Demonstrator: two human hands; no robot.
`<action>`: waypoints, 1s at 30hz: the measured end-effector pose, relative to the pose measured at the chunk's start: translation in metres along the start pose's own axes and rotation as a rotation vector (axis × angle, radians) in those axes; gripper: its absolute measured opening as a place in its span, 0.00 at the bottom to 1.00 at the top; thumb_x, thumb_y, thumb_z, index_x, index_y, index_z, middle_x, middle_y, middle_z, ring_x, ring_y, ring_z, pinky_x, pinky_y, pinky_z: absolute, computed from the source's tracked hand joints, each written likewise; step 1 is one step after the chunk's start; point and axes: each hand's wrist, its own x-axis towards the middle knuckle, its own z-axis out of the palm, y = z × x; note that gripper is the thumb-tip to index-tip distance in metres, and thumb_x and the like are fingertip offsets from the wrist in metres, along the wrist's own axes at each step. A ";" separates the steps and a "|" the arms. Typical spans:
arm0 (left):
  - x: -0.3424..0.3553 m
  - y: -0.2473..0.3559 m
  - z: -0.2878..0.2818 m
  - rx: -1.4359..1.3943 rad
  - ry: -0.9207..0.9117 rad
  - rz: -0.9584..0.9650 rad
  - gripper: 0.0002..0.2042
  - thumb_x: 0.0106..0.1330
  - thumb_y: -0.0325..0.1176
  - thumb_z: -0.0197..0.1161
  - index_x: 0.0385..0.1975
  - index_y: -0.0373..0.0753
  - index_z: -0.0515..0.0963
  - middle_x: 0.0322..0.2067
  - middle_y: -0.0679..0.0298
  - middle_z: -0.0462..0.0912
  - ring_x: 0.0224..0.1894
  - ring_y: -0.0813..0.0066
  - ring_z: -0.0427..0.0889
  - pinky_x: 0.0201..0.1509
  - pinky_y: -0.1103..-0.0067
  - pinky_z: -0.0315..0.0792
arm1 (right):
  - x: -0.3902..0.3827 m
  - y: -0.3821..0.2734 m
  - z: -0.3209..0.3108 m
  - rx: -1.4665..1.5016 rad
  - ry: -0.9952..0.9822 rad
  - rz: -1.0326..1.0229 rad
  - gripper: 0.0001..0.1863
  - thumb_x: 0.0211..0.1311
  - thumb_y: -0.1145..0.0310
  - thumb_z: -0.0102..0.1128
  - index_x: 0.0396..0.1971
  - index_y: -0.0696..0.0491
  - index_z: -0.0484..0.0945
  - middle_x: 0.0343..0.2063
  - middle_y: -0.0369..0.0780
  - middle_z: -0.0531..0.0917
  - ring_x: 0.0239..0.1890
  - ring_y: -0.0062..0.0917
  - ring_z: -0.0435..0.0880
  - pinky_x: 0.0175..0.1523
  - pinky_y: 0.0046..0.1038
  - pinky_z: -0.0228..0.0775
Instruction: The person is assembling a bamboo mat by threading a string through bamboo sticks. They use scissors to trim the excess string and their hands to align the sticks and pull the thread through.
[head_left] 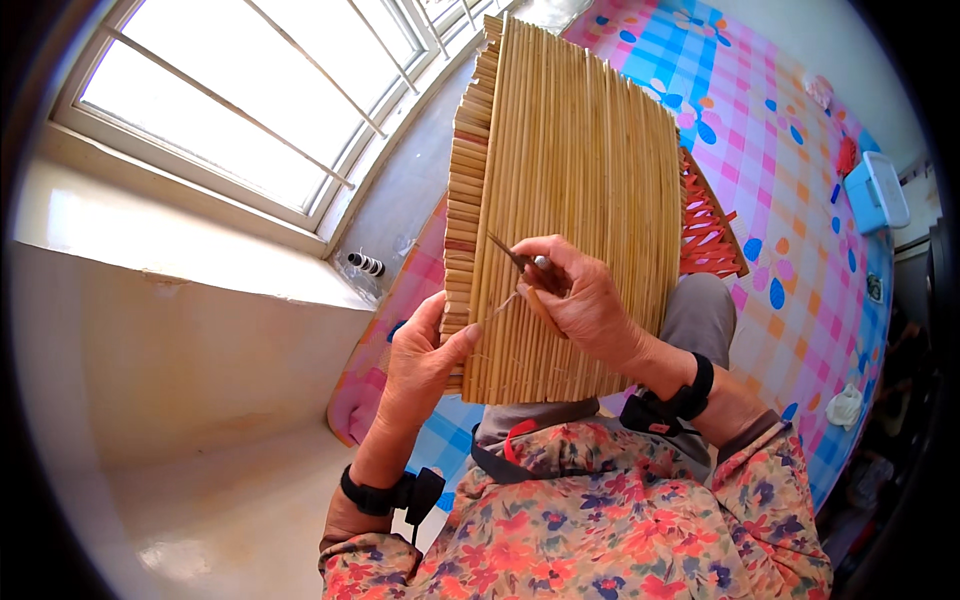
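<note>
A panel of straw-coloured stalks [580, 170], laid side by side, rests across my lap, with a second layer of cut stalk ends [468, 190] along its left edge. My left hand [420, 355] grips that edge, its thumb on top and its fingers partly hidden behind. Over the panel, my right hand [575, 300] is closed around a slim dark pointed tool [507, 252], tip toward the upper left. A tan wooden piece below the fingers looks like its handle. A thin pale thread [508, 302] lies between the hands. Something small and white shows by the right fingers.
A barred window [250, 90] and its sill are on the left, with a dark-and-white thread spool [366, 264] beside the panel. Checked, flowered bedding [790, 250] spreads right, bearing a red laced rack [708, 220], a blue box [876, 195] and a crumpled white item [845, 407].
</note>
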 end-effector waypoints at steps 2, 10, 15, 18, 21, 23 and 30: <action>-0.001 -0.002 -0.002 0.025 -0.003 0.010 0.21 0.65 0.26 0.62 0.57 0.28 0.67 0.47 0.61 0.79 0.49 0.80 0.77 0.54 0.80 0.72 | -0.001 -0.006 -0.003 -0.028 -0.052 -0.038 0.16 0.56 0.80 0.61 0.45 0.56 0.75 0.29 0.37 0.78 0.34 0.17 0.80 0.41 0.20 0.75; 0.000 -0.008 -0.007 -0.035 -0.008 -0.004 0.21 0.65 0.26 0.62 0.56 0.29 0.68 0.46 0.61 0.79 0.48 0.80 0.78 0.53 0.81 0.73 | -0.007 -0.007 -0.024 -0.391 -0.127 -0.193 0.19 0.53 0.80 0.63 0.46 0.54 0.76 0.31 0.40 0.78 0.31 0.26 0.81 0.38 0.23 0.75; 0.001 -0.009 -0.009 -0.116 -0.024 -0.038 0.22 0.64 0.27 0.62 0.57 0.29 0.67 0.48 0.60 0.78 0.49 0.79 0.77 0.54 0.80 0.72 | -0.003 -0.012 -0.026 -0.364 -0.075 -0.138 0.19 0.53 0.81 0.63 0.47 0.54 0.76 0.32 0.40 0.78 0.32 0.25 0.81 0.37 0.23 0.75; 0.006 -0.006 -0.008 -0.168 -0.046 0.002 0.22 0.64 0.27 0.63 0.57 0.29 0.67 0.52 0.58 0.76 0.52 0.77 0.76 0.54 0.78 0.72 | 0.002 -0.015 -0.025 -0.354 -0.080 -0.136 0.19 0.54 0.81 0.62 0.47 0.54 0.76 0.32 0.40 0.78 0.34 0.25 0.81 0.38 0.23 0.75; 0.018 -0.005 -0.014 -0.081 0.006 0.101 0.22 0.64 0.28 0.63 0.57 0.31 0.69 0.53 0.58 0.75 0.54 0.75 0.75 0.55 0.77 0.71 | 0.001 0.003 -0.017 -0.306 -0.008 -0.161 0.18 0.56 0.80 0.62 0.48 0.55 0.75 0.33 0.40 0.78 0.36 0.24 0.82 0.41 0.23 0.76; 0.024 -0.001 -0.017 0.107 0.138 0.289 0.20 0.64 0.29 0.63 0.55 0.33 0.71 0.53 0.59 0.75 0.55 0.73 0.74 0.56 0.77 0.70 | -0.007 0.003 -0.013 -0.330 0.043 -0.114 0.18 0.56 0.80 0.62 0.48 0.55 0.74 0.34 0.40 0.78 0.37 0.24 0.82 0.42 0.23 0.76; 0.060 0.054 -0.009 1.328 0.008 0.756 0.07 0.57 0.25 0.62 0.35 0.36 0.77 0.36 0.58 0.73 0.41 0.58 0.73 0.47 0.68 0.69 | -0.019 0.010 -0.008 -0.270 0.095 -0.091 0.18 0.57 0.79 0.62 0.48 0.54 0.74 0.35 0.41 0.79 0.37 0.26 0.83 0.43 0.24 0.77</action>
